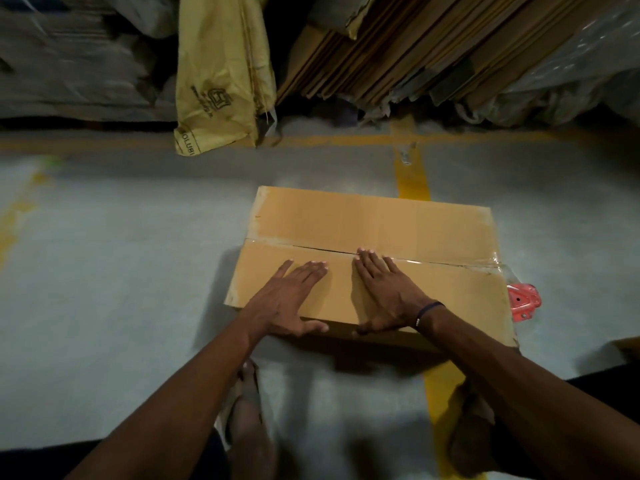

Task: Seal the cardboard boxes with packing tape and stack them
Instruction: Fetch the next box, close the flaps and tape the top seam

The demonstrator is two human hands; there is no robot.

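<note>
1. A closed cardboard box (374,237) sits on the grey floor (121,271), across a yellow painted line (412,178).
2. Clear packing tape (450,263) runs along the right part of the box's centre seam.
3. The left hand (291,299) lies flat on the near flap, fingers straight, gripping nothing.
4. The right hand (381,292) also presses flat, fingertips at the seam, thumb over the near edge.
5. A red tape dispenser (523,303) lies just beside the box's right side.
6. A yellow sack (218,74) beyond shows the partial letters "OLUB"; its other print is unreadable.

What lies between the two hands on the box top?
In the head view, only bare cardboard of the box lies between the left hand and right hand.
</note>
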